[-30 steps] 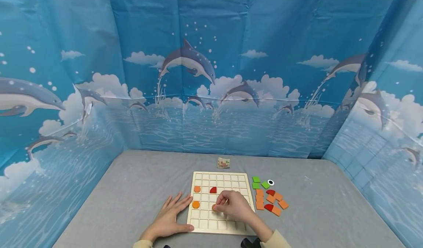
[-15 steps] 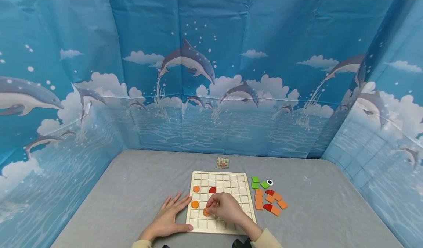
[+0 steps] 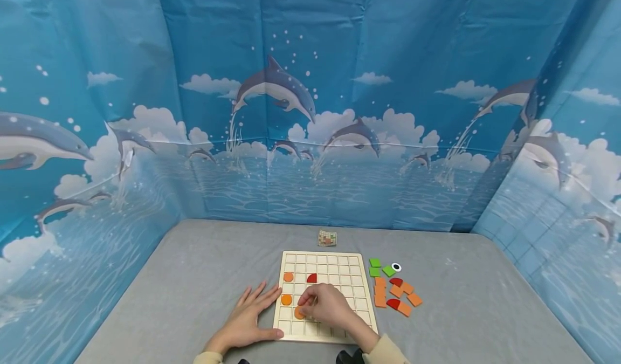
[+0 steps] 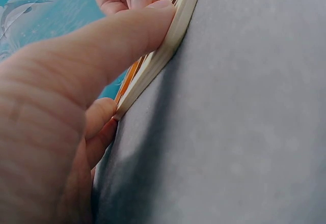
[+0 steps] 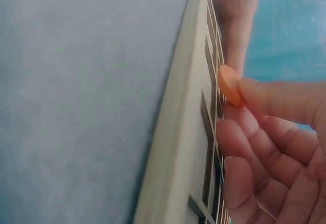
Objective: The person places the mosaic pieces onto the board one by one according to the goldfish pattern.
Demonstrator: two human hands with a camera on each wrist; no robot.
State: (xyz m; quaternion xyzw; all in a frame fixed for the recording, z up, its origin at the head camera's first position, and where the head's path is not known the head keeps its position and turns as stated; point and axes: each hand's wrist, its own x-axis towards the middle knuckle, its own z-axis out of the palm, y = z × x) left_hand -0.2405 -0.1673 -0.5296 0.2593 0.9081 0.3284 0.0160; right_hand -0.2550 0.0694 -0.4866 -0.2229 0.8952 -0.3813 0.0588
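A pale wooden grid board [image 3: 342, 317] lies on the grey table. My left hand [image 3: 247, 319] rests at its left edge with fingers spread, the thumb touching the lower left corner. My right hand [image 3: 329, 306] pinches an orange disc [image 5: 231, 85] between thumb and fingers, low over the board's left part. In the right wrist view the disc is tilted against the grid; whether it sits in a cell I cannot tell. Two more orange discs [image 3: 287, 300] lie in the left cells. One red quarter-circle piece [image 3: 312, 278] sits in a cell above my right hand.
Right of the board lie several orange squares [image 3: 380, 292], green squares [image 3: 375, 272], two red quarter-circle pieces [image 3: 393, 303] and a white disc with a black dot [image 3: 396, 267]. A small printed card [image 3: 327, 238] lies behind the board. A blue dolphin curtain [image 3: 310, 180] surrounds the table.
My right hand has moved left and slightly toward me over the board, carrying the orange disc. The left hand stays at the board's edge.
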